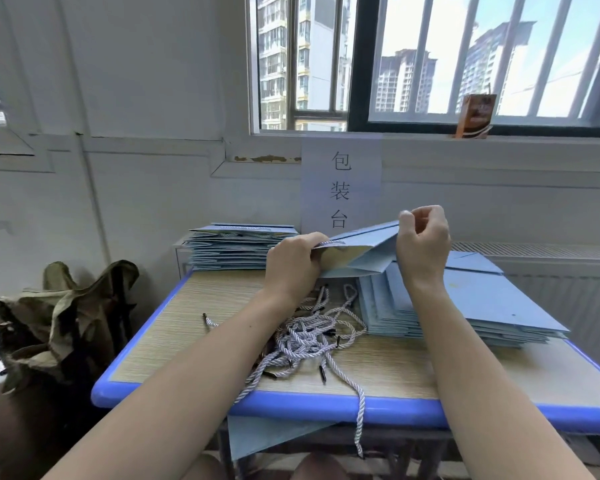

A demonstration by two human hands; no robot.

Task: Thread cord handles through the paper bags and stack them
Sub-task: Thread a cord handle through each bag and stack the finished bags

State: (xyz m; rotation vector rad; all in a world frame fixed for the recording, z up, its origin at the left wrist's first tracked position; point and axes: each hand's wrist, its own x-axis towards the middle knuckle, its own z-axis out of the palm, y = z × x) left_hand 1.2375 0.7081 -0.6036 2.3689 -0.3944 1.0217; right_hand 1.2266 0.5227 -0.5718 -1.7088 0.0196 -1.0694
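Head view: both hands, left (293, 261) and right (423, 242), grip (fingers curled) the paper bag (357, 252) between them.

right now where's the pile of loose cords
In the head view, the cord pile lies mid-table near the front edge, between the forearms, just left of the right-hand bag stack.

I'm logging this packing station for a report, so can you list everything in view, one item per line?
held paper bag: one, blue, raised between both hands
left bag stack: one stack, blue, table's far left
right bag stack: one stack, blue, table's right
cord handles: tangled pile, white-grey, table centre; one hangs over front edge
table: one, wood-look top, blue rim
paper sign: one, white, on wall
carton: one, brown-orange, windowsill
camouflage cloth: one, green, left of table
left hand: grips bag's left edge
right hand: pinches bag's top edge
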